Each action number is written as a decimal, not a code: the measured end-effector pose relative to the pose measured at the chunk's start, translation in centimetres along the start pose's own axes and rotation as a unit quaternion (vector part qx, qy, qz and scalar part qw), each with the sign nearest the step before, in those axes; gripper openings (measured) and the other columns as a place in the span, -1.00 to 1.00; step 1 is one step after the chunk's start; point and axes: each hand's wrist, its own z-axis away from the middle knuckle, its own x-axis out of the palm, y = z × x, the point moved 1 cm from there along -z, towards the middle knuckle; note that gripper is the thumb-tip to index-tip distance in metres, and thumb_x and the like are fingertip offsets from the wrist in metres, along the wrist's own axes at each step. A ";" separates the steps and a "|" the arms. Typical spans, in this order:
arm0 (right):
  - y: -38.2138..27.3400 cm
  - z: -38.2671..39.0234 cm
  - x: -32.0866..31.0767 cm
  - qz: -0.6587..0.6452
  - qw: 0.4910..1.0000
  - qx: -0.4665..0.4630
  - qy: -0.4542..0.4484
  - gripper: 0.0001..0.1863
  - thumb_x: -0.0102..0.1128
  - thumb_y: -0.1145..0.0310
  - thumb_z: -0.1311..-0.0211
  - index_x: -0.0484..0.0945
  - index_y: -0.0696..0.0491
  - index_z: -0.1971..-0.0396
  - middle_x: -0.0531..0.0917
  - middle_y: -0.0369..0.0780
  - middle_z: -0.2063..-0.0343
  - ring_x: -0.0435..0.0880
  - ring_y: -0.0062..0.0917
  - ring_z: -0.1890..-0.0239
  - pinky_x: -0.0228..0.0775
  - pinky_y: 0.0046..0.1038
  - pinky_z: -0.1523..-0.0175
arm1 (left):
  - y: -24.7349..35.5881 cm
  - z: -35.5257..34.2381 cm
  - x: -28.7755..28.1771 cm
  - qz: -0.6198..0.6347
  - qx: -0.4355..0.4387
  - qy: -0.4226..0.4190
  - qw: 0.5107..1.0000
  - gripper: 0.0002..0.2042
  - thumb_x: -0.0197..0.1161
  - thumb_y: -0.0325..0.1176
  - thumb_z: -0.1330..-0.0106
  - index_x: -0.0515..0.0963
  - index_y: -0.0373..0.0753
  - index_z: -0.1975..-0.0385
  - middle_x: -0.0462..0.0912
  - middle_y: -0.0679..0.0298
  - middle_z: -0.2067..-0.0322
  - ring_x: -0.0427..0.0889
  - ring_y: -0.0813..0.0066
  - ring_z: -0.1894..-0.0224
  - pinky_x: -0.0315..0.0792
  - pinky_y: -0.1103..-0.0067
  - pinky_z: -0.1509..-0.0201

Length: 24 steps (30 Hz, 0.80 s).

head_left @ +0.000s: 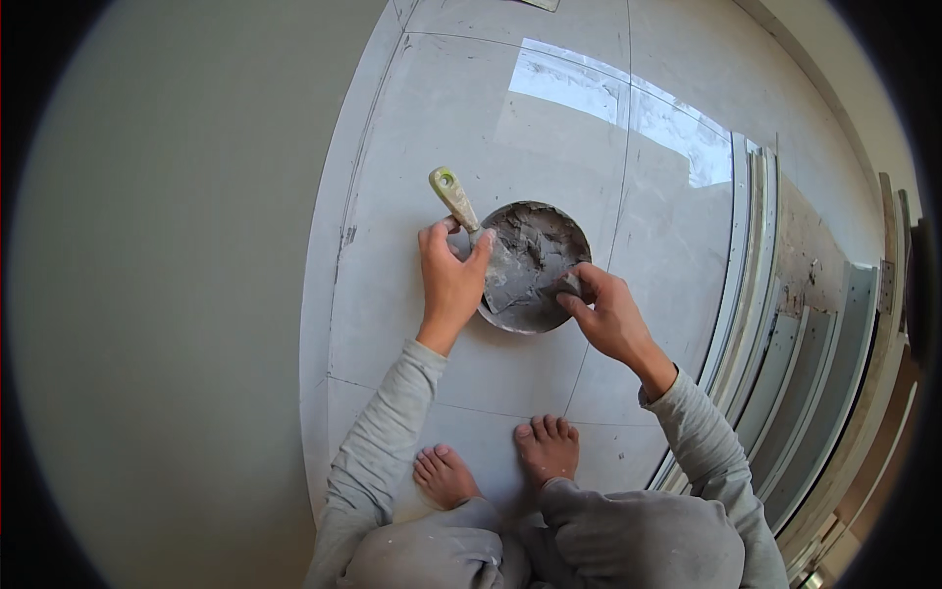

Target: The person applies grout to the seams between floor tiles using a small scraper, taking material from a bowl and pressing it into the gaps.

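Bent knees in grey trousers (pixel 643 545) loom closest at the bottom, spotted with small pale marks. Larger than anything else is the plain grey-green wall (pixel 177 294) filling the left side, and beside it runs the pale tiled floor (pixel 442 118), crossed by thin dark joints and scattered with scuffs. Along the right, long frame profiles (pixel 846 344) lie side by side, bending with the lens. Toward the top, a bright reflection (pixel 677 123) shines on the tiles. Both forearms come up from below in light grey sleeves (pixel 388 442). On the floor, ahead of the feet and between the two hands, sits a round metal bowl (pixel 535 327), holding rough, dark grey paste (pixel 545 236) that clings to its inner wall. Bare feet (pixel 547 452) stand on the tiles, the right one slightly farther forward. At the bowl's left edge, the left hand (pixel 453 285) is closed around the neck of a scraper (pixel 453 196); its pale, greenish handle points up and left, while its grey-smeared blade reaches over the bowl's left part. Opposite, the right hand (pixel 610 316) pinches a small grey piece (pixel 568 285) between thumb and fingers above the bowl's right rim; whether it is paste or a tool cannot be told.
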 end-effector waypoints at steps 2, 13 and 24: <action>1.3 -0.3 0.2 -0.197 0.978 0.067 0.001 -0.81 0.29 0.51 -0.31 0.58 0.23 0.12 0.74 -0.23 0.38 0.65 -0.53 0.42 0.46 -0.43 0.23 | -1.4 -1.5 0.1 0.062 0.002 -0.020 0.998 -0.45 0.42 -0.24 -0.31 0.39 -0.46 -0.16 0.51 0.14 0.15 0.43 0.42 0.23 0.43 0.45 0.07; 1.0 -0.2 -0.2 -0.368 0.921 0.130 0.016 -0.82 0.27 0.48 -0.39 0.63 0.19 0.07 0.74 -0.32 0.30 0.61 -0.70 0.31 0.49 -0.54 0.10 | 1.8 -1.0 -2.0 0.147 0.081 0.048 0.985 -0.66 0.37 -0.34 -0.42 0.44 -0.42 0.01 0.66 0.16 0.24 0.65 0.45 0.23 0.54 0.52 0.04; -1.9 -1.7 4.5 0.081 0.975 -0.207 0.032 -0.63 0.28 0.64 -0.07 0.64 0.15 0.06 0.68 -0.13 0.33 0.59 -0.19 0.13 0.51 -0.28 0.02 | 0.1 1.0 -1.5 0.237 0.094 0.115 0.960 -0.61 0.32 -0.46 -0.43 0.40 -0.44 -0.17 0.57 0.20 0.12 0.59 0.51 0.11 0.53 0.58 -0.04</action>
